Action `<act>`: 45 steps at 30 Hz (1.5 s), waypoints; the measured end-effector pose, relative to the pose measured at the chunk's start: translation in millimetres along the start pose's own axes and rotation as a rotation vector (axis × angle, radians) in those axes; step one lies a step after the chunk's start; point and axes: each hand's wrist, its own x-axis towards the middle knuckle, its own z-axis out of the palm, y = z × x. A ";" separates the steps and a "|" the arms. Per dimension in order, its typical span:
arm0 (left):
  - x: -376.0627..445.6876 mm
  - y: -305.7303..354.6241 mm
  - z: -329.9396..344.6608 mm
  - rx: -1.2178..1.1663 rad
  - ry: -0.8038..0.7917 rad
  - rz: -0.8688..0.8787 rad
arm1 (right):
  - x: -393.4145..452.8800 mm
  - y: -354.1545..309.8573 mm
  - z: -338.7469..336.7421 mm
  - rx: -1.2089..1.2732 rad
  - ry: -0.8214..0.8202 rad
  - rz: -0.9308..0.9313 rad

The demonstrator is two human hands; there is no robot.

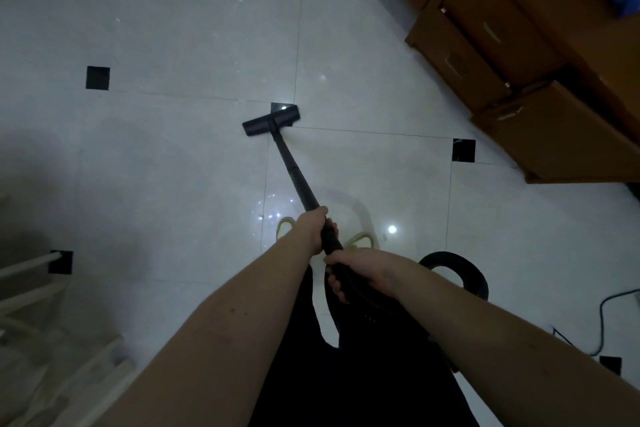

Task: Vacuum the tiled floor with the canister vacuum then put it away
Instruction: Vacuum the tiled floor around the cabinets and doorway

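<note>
A black vacuum wand (pixel 293 170) slopes from my hands down to a flat floor nozzle (pixel 270 120) resting on the pale tiled floor (pixel 173 28) ahead of me. My left hand (pixel 311 230) grips the wand higher up the tube. My right hand (pixel 360 270) grips the handle end just behind it. The black ribbed hose (pixel 460 267) loops away behind my right forearm. The canister itself is hidden from view.
A brown wooden cabinet (pixel 519 55) with drawers lines the right side. A pale wooden frame (pixel 41 305) stands at the lower left. A dark power cord (pixel 602 315) lies on the floor at the right. Yellow-strapped slippers (pixel 360 240) show under my hands.
</note>
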 end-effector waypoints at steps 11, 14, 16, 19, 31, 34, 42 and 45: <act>0.8 11.9 11.6 0.143 0.069 0.052 | -5.3 -18.2 18.2 -0.161 0.212 0.003; 2.1 11.0 12.5 0.160 0.077 0.041 | -13.4 -21.3 18.4 -0.233 0.267 -0.021; 2.8 8.9 13.8 0.163 0.084 0.034 | -11.4 -24.0 22.7 -0.414 0.366 -0.058; 1.1 5.7 15.4 0.123 0.058 0.015 | -1.2 -27.2 32.3 -0.972 0.626 -0.037; 6.5 11.7 -17.1 -0.035 -0.088 -0.025 | 5.3 -34.1 41.4 -0.746 0.424 -0.036; 6.0 17.5 -19.3 -0.079 -0.120 0.012 | -3.6 -39.2 39.9 -0.506 0.303 -0.070; 4.6 20.3 -16.6 -0.171 -0.173 0.055 | -6.2 -34.3 19.4 -0.144 0.085 -0.083; 6.2 14.6 -15.4 -0.187 -0.138 0.051 | -1.6 -35.3 24.6 -0.292 0.202 -0.034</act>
